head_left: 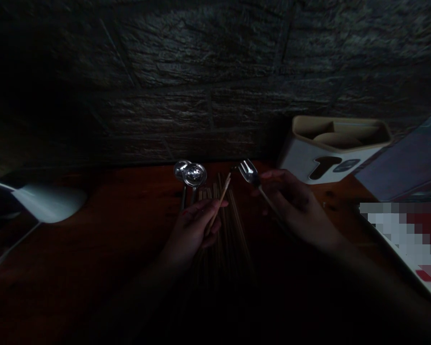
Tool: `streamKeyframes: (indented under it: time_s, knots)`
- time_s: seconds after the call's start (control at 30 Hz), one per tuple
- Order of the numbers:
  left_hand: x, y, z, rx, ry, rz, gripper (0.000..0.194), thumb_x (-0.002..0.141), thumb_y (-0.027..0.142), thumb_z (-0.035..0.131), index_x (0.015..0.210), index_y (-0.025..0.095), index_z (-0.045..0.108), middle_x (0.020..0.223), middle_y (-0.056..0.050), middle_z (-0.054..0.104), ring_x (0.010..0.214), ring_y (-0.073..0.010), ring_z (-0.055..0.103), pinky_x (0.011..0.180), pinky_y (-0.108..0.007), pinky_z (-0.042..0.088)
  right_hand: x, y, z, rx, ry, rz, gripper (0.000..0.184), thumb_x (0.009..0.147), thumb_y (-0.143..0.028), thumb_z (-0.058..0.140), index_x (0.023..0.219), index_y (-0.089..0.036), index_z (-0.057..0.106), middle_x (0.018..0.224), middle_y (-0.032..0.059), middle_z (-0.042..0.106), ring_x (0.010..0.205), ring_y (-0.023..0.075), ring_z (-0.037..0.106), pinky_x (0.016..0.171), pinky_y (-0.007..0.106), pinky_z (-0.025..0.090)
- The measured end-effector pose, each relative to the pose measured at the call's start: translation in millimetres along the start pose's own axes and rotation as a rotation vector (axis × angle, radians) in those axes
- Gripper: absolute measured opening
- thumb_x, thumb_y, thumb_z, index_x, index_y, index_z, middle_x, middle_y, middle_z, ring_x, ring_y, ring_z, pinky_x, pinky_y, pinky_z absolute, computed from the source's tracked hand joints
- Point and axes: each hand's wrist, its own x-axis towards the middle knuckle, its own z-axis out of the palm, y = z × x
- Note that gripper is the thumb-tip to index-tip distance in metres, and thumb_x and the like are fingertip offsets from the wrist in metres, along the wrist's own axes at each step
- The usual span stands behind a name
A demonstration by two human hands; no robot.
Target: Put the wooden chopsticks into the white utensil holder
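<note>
My left hand [197, 223] is closed round a few light wooden chopsticks [222, 191], their tips pointing up and slightly right. A metal fork [250, 172] is gripped in my right hand [296, 203], tines upward, close to the chopstick tips but apart from them. Under and between the hands, more chopsticks [237, 225] lie in a loose bundle on the wooden table [122, 220]. Left of them rest a slotted metal ladle [194, 175] and a second round metal ladle [181, 168], their handles running down behind my left hand. The lower ends of the bundle fade into shadow.
A white utensil holder [330, 160] with a beige rim and inner compartments stands at the back right. A dark stone-tile wall [201, 72] closes off the rear. At left is a white, cone-like object [52, 203]; at right, a flat item [405, 239], partly blurred out.
</note>
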Motion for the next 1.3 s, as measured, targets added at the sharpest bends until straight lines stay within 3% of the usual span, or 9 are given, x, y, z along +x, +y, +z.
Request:
streamKeyframes:
  time_s: [0.17,0.3,0.4,0.5,0.87,1.3]
  knots:
    - [-1,2,0.9,0.006,0.031,0.025,0.033,0.081,0.047,0.068,0.095,0.017,0.071,0.050,0.007,0.044,0.038,-0.0040,0.034,0.037,-0.017,0.020,-3,-7,1,-0.063,-0.172,0.072,0.024,0.089,-0.036,0.061,0.106,-0.020,0.064,0.093,0.0057,0.072,0.063,0.0115,0.064,0.044,0.018,0.050]
    - [-1,2,0.2,0.003,0.054,0.030,0.034,0.076,0.045,0.072,0.095,0.017,0.071,0.050,0.007,0.046,0.040,-0.0049,0.037,0.037,-0.017,0.021,-5,-3,2,-0.162,-0.134,0.017,0.028,0.089,-0.036,0.061,0.113,-0.022,0.067,0.098,0.0058,0.074,0.066,0.0129,0.067,0.042,0.018,0.049]
    - [0,2,-0.6,0.010,0.057,0.020,0.033,0.076,0.045,0.072,0.094,0.017,0.070,0.048,0.007,0.046,0.039,-0.0051,0.036,0.036,-0.017,0.019,-5,1,-2,-0.299,-0.076,-0.092,0.030,0.087,-0.031,0.063,0.115,-0.021,0.068,0.098,0.0055,0.075,0.075,0.0160,0.070,0.058,0.024,0.056]
    - [0,3,-1.4,0.016,0.047,0.010,0.031,0.077,0.044,0.071,0.093,0.018,0.071,0.046,0.008,0.043,0.036,-0.0044,0.032,0.035,-0.019,0.016,-4,1,-8,-0.478,-0.020,-0.205,0.028,0.084,-0.025,0.065,0.111,-0.022,0.071,0.096,0.0049,0.075,0.079,0.0177,0.070,0.070,0.029,0.056]
    - [0,1,-3.1,0.093,0.014,0.005,0.029,0.080,0.044,0.068,0.094,0.020,0.073,0.048,0.007,0.043,0.037,-0.0052,0.034,0.036,-0.020,0.016,-2,0,-13,-0.649,-0.030,-0.411,0.032,0.084,-0.016,0.064,0.115,-0.021,0.071,0.088,0.0033,0.072,0.071,0.0135,0.066,0.063,0.026,0.051]
    - [-1,3,-4.7,0.124,0.044,-0.047,0.034,0.077,0.047,0.070,0.096,0.018,0.074,0.048,0.007,0.042,0.038,-0.0055,0.035,0.037,-0.018,0.019,-2,1,-16,-0.721,-0.066,-0.431,0.032,0.089,-0.020,0.061,0.120,-0.025,0.068,0.095,0.0035,0.073,0.072,0.0153,0.067,0.062,0.027,0.051]
